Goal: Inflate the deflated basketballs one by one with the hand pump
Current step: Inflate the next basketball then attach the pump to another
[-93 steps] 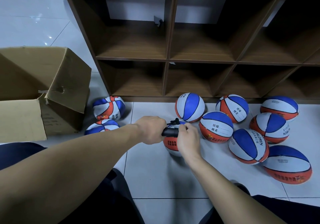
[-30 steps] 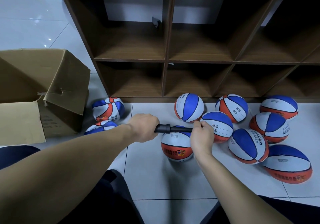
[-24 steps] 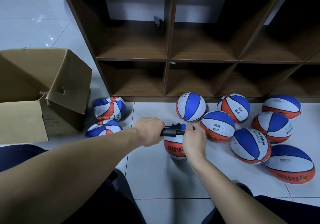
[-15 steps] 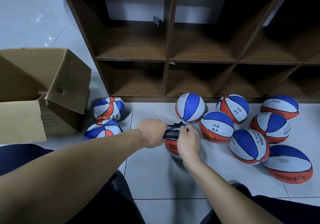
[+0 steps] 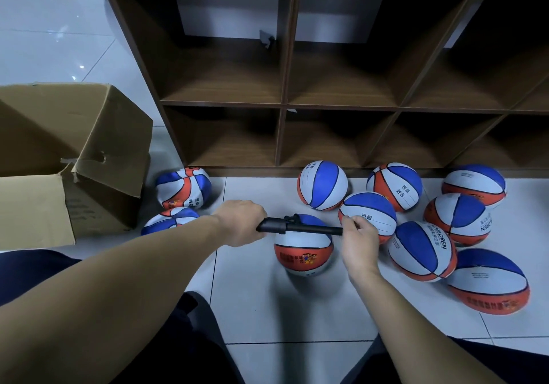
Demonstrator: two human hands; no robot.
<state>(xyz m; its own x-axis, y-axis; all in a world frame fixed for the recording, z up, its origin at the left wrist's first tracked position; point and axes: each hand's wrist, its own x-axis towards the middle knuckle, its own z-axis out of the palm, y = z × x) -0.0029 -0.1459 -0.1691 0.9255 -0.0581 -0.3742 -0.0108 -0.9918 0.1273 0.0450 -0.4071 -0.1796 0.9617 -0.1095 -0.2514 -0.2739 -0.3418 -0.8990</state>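
Observation:
A black hand pump (image 5: 297, 227) lies level above a blue, white and orange basketball (image 5: 303, 250) on the tiled floor, its short hose running down to the ball's top. My left hand (image 5: 242, 223) grips the pump's thick barrel end. My right hand (image 5: 359, 236) grips the handle end, with the thin rod drawn out between the two. Two crumpled, deflated basketballs (image 5: 184, 187) (image 5: 170, 223) lie at the left beside the box.
Several round basketballs (image 5: 322, 186) (image 5: 421, 254) (image 5: 487, 282) crowd the floor to the right. An open cardboard box (image 5: 74, 157) stands at the left. A dark wooden cubby shelf (image 5: 282, 104) rises behind the balls. My legs are at the bottom edge.
My right hand has pulled away to the right, drawing the pump's rod out from its pushed-in position. The ball under the pump shows more. My left hand stays about in place.

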